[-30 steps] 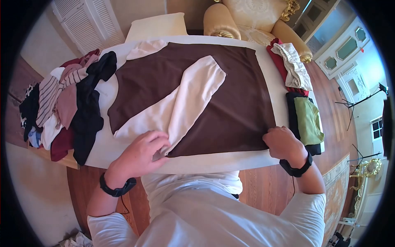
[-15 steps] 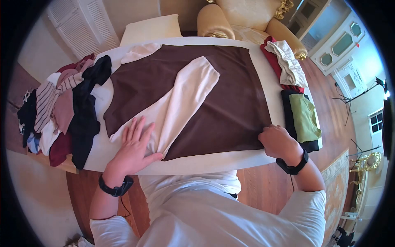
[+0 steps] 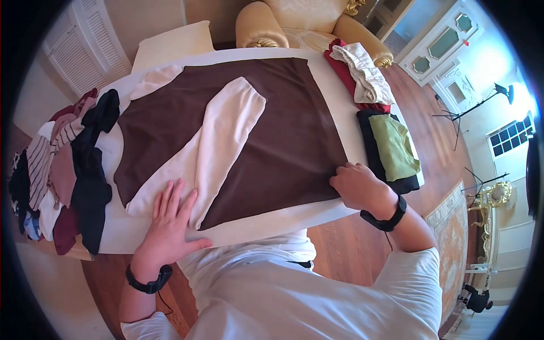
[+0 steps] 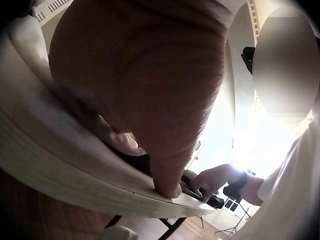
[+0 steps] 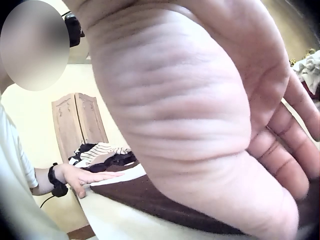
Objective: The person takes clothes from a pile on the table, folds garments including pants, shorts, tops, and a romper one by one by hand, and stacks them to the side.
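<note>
A long-sleeved top with a brown body (image 3: pixel 277 141) and cream sleeves lies spread flat on the white table (image 3: pixel 272 218). Its near sleeve (image 3: pixel 226 124) is folded diagonally across the body, cuff pointing to the far side. My left hand (image 3: pixel 167 224) rests flat with spread fingers on the sleeve's shoulder end, thumb near the table's front edge. At the near right corner of the brown body, my right hand (image 3: pixel 362 187) pinches the fabric with curled fingers. The far sleeve (image 3: pixel 156 82) shows only in part at the back left.
A heap of mixed clothes (image 3: pixel 62 170) covers the table's left end. Along the right end lie folded garments: a green one (image 3: pixel 396 147) on black, and a white one (image 3: pixel 362 73) on red. A gold armchair (image 3: pixel 306 28) stands behind the table.
My left hand has let go of the sleeve's edge and flattened onto its shoulder end. My right hand stays at the corner. The head view has swung rightward.
</note>
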Available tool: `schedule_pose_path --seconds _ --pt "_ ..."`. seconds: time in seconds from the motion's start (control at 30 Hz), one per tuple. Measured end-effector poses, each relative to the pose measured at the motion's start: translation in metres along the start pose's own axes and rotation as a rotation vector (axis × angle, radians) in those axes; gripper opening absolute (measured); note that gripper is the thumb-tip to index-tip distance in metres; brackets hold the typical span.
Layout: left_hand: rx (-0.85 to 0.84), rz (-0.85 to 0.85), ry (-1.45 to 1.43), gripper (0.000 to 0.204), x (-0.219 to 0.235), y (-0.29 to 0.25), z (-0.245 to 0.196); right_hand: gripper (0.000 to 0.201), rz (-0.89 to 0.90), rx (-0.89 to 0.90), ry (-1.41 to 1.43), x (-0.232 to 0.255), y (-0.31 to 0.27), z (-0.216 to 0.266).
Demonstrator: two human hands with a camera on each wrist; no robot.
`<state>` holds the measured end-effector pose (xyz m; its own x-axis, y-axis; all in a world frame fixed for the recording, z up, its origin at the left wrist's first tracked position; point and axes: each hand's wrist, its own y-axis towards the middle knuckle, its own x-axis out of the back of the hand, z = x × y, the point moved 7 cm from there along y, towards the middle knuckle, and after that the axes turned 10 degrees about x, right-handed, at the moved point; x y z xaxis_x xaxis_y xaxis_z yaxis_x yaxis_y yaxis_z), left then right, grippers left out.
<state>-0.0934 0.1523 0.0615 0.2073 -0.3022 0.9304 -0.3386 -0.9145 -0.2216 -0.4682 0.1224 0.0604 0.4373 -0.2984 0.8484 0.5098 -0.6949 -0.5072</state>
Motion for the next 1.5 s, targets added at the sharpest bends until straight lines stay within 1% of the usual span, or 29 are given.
schedule_pose_path --seconds 0.1,0.23,0.3,0.73,0.8,0.93,1.0,1.13,1.2,1.33,1.4,1.43,1.5 --pt "-0.014 -0.025 0.008 0.107 -0.006 0.000 0.005 0.012 -0.041 0.029 -0.036 -0.002 0.000 -0.001" --pt "-0.037 -0.036 0.021 0.104 -0.005 0.000 0.006 0.012 -0.015 0.015 -0.023 0.001 0.001 0.001" --pt "-0.042 -0.031 0.008 0.102 -0.004 0.000 0.005 0.016 0.009 0.003 0.003 0.004 0.000 0.001" --pt "-0.045 -0.043 0.002 0.099 -0.004 0.000 0.005 0.015 0.020 0.000 -0.029 0.005 0.000 0.004" --pt "-0.054 -0.056 0.012 0.095 -0.003 -0.001 0.005 0.015 0.037 0.004 -0.023 0.007 0.001 0.005" --pt "-0.060 -0.087 0.024 0.089 -0.002 0.000 0.006 0.012 0.013 0.021 -0.069 0.009 0.003 0.006" --pt "-0.051 -0.078 0.012 0.085 -0.001 -0.001 0.004 0.012 0.048 0.010 -0.070 0.008 0.004 0.006" --pt "-0.042 -0.096 0.001 0.085 -0.004 -0.001 0.007 0.011 0.030 0.025 -0.094 0.009 0.004 0.009" --pt "-0.068 -0.128 -0.018 0.081 -0.002 -0.002 0.006 0.011 0.041 0.022 -0.121 0.010 0.004 0.011" --pt "-0.054 -0.136 -0.023 0.080 -0.003 -0.002 0.008 0.011 0.042 0.034 -0.140 0.012 0.006 0.014" --pt "-0.057 -0.149 -0.031 0.076 -0.005 -0.002 0.008 0.015 0.133 -0.009 -0.100 0.010 0.006 0.011" --pt "-0.043 -0.159 -0.031 0.076 -0.007 -0.001 0.010 0.015 0.126 0.001 -0.112 0.012 0.006 0.012" --pt "-0.061 -0.245 -0.011 0.067 -0.009 -0.002 0.011 0.016 0.098 -0.022 -0.080 0.015 0.003 0.009"
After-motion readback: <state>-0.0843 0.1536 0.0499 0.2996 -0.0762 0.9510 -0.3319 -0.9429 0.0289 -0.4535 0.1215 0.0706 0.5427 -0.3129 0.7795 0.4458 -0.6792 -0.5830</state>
